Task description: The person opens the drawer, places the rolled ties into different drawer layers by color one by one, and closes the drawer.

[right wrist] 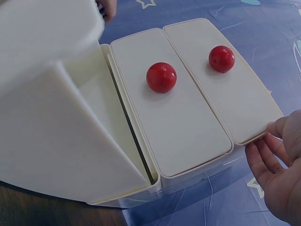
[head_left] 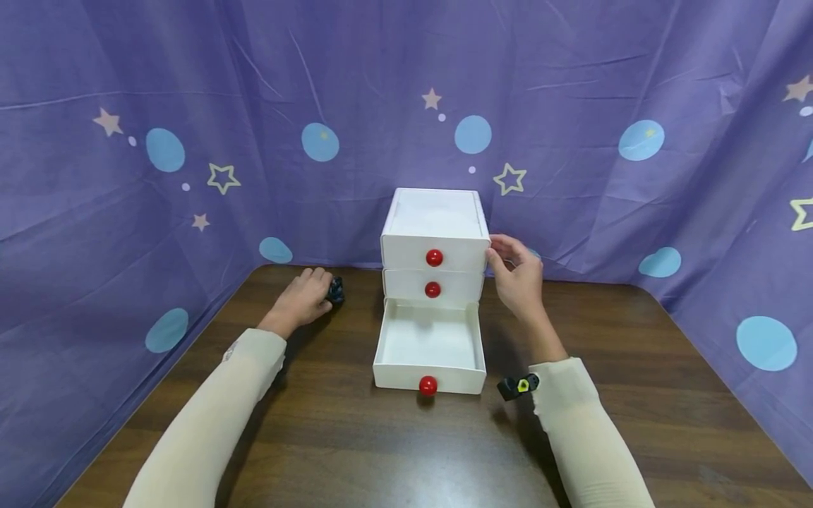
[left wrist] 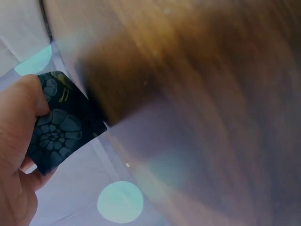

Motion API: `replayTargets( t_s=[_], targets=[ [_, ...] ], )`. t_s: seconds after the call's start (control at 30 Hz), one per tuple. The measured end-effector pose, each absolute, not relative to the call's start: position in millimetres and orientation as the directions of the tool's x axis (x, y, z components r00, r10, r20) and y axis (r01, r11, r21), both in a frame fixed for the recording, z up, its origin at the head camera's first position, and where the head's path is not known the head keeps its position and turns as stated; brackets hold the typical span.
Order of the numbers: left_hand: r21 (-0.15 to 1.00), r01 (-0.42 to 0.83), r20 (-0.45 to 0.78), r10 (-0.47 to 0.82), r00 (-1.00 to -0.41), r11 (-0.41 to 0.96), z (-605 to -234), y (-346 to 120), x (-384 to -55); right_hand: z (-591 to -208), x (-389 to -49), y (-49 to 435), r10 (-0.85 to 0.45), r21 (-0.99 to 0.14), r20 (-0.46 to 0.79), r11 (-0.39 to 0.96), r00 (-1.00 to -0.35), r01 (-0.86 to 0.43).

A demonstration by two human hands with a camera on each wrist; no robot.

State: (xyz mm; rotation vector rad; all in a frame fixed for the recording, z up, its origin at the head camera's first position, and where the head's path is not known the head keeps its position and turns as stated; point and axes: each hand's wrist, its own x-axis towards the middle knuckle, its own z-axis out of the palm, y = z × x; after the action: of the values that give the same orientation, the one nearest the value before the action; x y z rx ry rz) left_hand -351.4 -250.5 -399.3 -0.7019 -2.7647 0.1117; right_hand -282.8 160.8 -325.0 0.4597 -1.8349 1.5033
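Note:
My left hand (head_left: 305,296) holds a small dark box (left wrist: 61,127) with a blue-green flower pattern, low at the tabletop left of a white three-drawer cabinet (head_left: 437,210). In the left wrist view the thumb lies along one side of the box, the other fingers mostly hidden behind it. At the cabinet's upper right front corner, my right hand (head_left: 521,282) grips the edge, thumb at the front and fingers along the side. The bottom drawer (head_left: 428,339) is pulled out, its inside bare; the two drawers above are closed. Each drawer front has a round red knob (head_left: 435,257).
The cabinet stands toward the back of a brown wooden table (head_left: 406,451). A purple curtain (head_left: 381,85) with stars and blue dots hangs behind and at both sides. A black wrist device (head_left: 517,386) sticks out from the right sleeve beside the open drawer.

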Motion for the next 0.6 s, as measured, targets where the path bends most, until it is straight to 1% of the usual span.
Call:
replayTargets(
  t_s=[0.1,0.3,0.5,0.6],
  targets=[
    [-0.169,0.441,0.293,0.472,-0.831,0.881,-394.9,-249.7,-348.4,-325.3,-282.8,160.5,0.162,-0.701,0.709,0.256,-0.686,-0.665],
    [-0.226,0.434,0.399,0.49,-0.775,0.872,-382.3,-246.0,-343.0,-324.1,-282.2,160.3,0.162,-0.7,0.711,0.26,-0.684,-0.666],
    [-0.273,0.432,0.427,0.51,-0.746,0.86,-372.6,-241.0,-333.4,-324.3,-281.5,161.1,0.16,-0.703,0.707,0.265,-0.689,-0.66],
    [-0.298,0.438,0.454,0.529,-0.717,0.848,-369.3,-239.0,-326.5,-324.5,-282.0,160.9,0.159,-0.699,0.711,0.269,-0.685,-0.663]
  ],
)
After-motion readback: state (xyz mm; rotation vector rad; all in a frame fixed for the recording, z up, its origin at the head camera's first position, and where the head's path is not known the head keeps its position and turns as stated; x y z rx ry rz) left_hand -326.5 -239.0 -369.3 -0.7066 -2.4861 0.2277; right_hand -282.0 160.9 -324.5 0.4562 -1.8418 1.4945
